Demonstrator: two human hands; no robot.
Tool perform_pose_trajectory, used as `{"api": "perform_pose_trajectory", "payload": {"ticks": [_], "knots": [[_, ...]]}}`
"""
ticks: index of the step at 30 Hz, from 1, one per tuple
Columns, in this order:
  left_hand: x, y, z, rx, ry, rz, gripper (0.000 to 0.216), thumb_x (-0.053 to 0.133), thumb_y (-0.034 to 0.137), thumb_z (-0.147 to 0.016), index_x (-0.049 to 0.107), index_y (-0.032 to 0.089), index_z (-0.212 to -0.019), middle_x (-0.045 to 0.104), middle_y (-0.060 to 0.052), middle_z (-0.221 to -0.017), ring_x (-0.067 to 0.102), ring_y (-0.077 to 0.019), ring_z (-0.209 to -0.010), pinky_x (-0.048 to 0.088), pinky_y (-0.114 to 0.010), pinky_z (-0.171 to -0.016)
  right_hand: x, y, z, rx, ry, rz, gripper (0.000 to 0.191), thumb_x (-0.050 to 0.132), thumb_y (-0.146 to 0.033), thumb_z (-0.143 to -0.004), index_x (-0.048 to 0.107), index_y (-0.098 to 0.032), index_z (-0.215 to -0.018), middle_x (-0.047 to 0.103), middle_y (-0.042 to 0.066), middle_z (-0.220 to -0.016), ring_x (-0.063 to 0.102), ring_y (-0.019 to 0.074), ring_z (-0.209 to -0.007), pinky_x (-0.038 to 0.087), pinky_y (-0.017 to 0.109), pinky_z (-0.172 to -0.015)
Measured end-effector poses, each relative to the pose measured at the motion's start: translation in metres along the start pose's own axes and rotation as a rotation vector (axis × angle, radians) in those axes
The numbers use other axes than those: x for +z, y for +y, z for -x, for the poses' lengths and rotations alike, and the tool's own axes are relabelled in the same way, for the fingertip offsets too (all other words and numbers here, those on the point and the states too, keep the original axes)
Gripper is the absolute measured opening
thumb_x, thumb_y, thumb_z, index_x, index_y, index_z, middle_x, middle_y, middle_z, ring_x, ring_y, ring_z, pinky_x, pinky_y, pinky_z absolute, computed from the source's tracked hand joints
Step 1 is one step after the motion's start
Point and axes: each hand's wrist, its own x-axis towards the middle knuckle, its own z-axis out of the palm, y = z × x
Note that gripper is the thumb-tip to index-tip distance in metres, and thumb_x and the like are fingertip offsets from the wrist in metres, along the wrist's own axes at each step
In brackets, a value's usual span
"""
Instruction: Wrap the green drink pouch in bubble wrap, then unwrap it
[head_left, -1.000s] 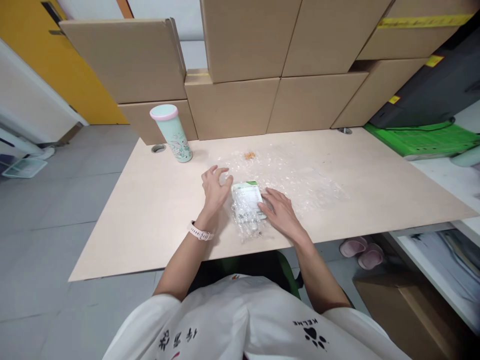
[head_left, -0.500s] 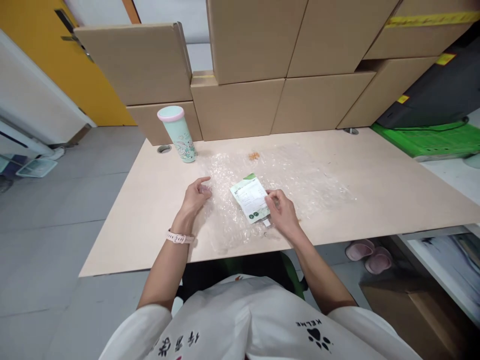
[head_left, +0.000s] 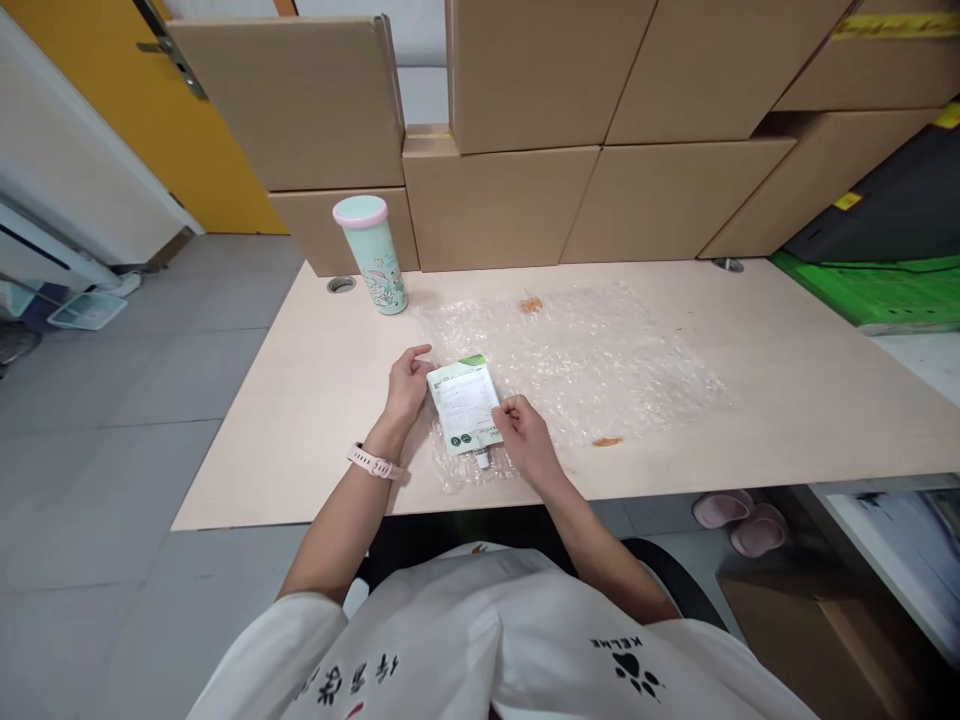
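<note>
A small white and green spouted pouch (head_left: pixel 466 405) lies tilted over the left part of a clear bubble wrap sheet (head_left: pixel 570 350), its white cap pointing toward me. My right hand (head_left: pixel 523 440) pinches the pouch by its lower right edge. At the pouch's upper left corner, my left hand (head_left: pixel 407 388) has its fingers curled around the left edge of the bubble wrap; the pouch partly hides the fingertips. A pale pink band circles my left wrist. Behind my left hand, a mint green tumbler (head_left: pixel 380 262) with a pink-rimmed lid stands upright.
Cardboard boxes (head_left: pixel 495 210) are stacked along the back of the pale wooden table (head_left: pixel 247 440). Orange-brown tape pieces (head_left: pixel 607 441) show at the bubble wrap's edges. A green crate-like object (head_left: pixel 870 290) is at the right. Pink slippers (head_left: pixel 757 530) rest on the floor.
My right hand has carried the pouch left to the bubble wrap's left edge, close to my left hand. The view has shifted slightly. A tape piece at the near edge now shows.
</note>
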Motion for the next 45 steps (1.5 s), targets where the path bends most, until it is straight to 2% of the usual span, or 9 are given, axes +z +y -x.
{"api": "perform_pose_trajectory", "payload": {"ticks": [7, 13, 19, 23, 26, 30, 33, 39, 45], "knots": [[0.002, 0.002, 0.001, 0.043, 0.005, 0.011, 0.042, 0.06, 0.011, -0.073, 0.062, 0.016, -0.115, 0.054, 0.007, -0.06, 0.067, -0.0143, -0.068, 0.051, -0.026, -0.07, -0.018, -0.015, 0.004, -0.072, -0.045, 0.525, 0.02, 0.041, -0.038, -0.096, 0.044, -0.026, -0.08, 0.059, 0.0, -0.067, 0.055, 0.0211, -0.061, 0.033, 0.032, -0.059], [0.002, 0.004, 0.002, 0.015, 0.002, 0.002, 0.047, 0.056, 0.007, -0.073, 0.059, 0.013, -0.119, 0.057, 0.007, -0.061, 0.065, -0.0128, -0.061, 0.053, -0.025, -0.066, -0.02, -0.017, 0.0, -0.101, -0.176, 0.683, 0.017, 0.039, -0.028, -0.098, 0.045, -0.023, -0.083, 0.061, 0.0, -0.075, 0.055, 0.0182, -0.066, 0.029, 0.028, -0.059], [0.003, 0.009, 0.001, -0.008, 0.023, -0.004, 0.055, 0.057, 0.007, -0.075, 0.052, 0.011, -0.13, 0.061, 0.005, -0.065, 0.065, -0.0126, -0.061, 0.054, -0.026, -0.066, -0.008, -0.012, 0.009, -0.131, -0.041, 0.793, 0.014, 0.042, -0.024, -0.098, 0.054, -0.02, -0.093, 0.063, 0.005, -0.087, 0.058, 0.0203, -0.073, 0.034, 0.03, -0.06], [-0.006, 0.022, 0.013, -0.082, 0.076, -0.205, 0.073, 0.064, 0.013, -0.078, 0.039, 0.011, -0.147, 0.062, 0.005, -0.064, 0.061, -0.0126, -0.054, 0.048, -0.024, -0.057, -0.006, -0.006, 0.02, -0.256, 0.084, 0.757, 0.027, 0.044, -0.026, -0.099, 0.056, -0.017, -0.121, 0.059, 0.013, -0.115, 0.062, 0.0253, -0.096, 0.044, 0.032, -0.066], [-0.013, 0.031, 0.045, -0.128, 0.004, -0.33, 0.074, 0.071, 0.023, -0.08, 0.042, 0.012, -0.148, 0.062, 0.003, -0.062, 0.057, -0.0124, -0.049, 0.043, -0.023, -0.05, -0.011, 0.001, 0.026, -0.377, 0.043, 0.718, 0.029, 0.042, -0.024, -0.1, 0.062, -0.02, -0.121, 0.06, 0.012, -0.119, 0.061, 0.0251, -0.103, 0.05, 0.033, -0.072], [-0.014, 0.029, 0.099, -0.263, -0.156, -0.064, 0.059, 0.074, 0.029, -0.079, 0.055, 0.011, -0.132, 0.069, -0.002, -0.07, 0.062, -0.0137, -0.053, 0.047, -0.024, -0.051, -0.019, 0.007, 0.028, -0.47, -0.043, 0.661, 0.029, 0.043, -0.021, -0.1, 0.067, -0.018, -0.117, 0.064, 0.012, -0.114, 0.061, 0.0249, -0.108, 0.052, 0.036, -0.086], [-0.01, 0.024, 0.121, -0.311, -0.13, 0.155, 0.046, 0.084, 0.03, -0.066, 0.061, 0.013, -0.102, 0.069, -0.001, -0.068, 0.062, -0.0122, -0.053, 0.05, -0.023, -0.052, -0.02, 0.006, 0.031, -0.465, -0.078, 0.628, 0.029, 0.046, -0.025, -0.1, 0.068, -0.018, -0.118, 0.064, 0.013, -0.114, 0.061, 0.0256, -0.108, 0.053, 0.039, -0.089], [0.014, 0.034, 0.126, -0.117, -0.031, 0.132, 0.042, 0.085, 0.034, -0.062, 0.055, 0.018, -0.088, 0.056, 0.01, -0.051, 0.048, -0.0071, -0.039, 0.038, -0.018, -0.042, -0.018, 0.001, 0.036, -0.459, -0.072, 0.532, 0.028, 0.049, -0.027, -0.099, 0.069, -0.018, -0.116, 0.06, 0.016, -0.122, 0.061, 0.0254, -0.104, 0.053, 0.04, -0.087], [0.071, 0.046, 0.128, 0.149, -0.146, -0.115, 0.011, 0.066, 0.015, -0.069, 0.059, 0.018, -0.078, 0.057, 0.006, -0.06, 0.05, -0.0076, -0.051, 0.038, -0.02, -0.051, -0.041, 0.0, 0.025, -0.362, -0.243, 0.272, 0.024, 0.046, -0.014, -0.091, 0.069, -0.018, -0.092, 0.068, 0.006, -0.094, 0.064, 0.0193, -0.088, 0.05, 0.032, -0.079]]}}
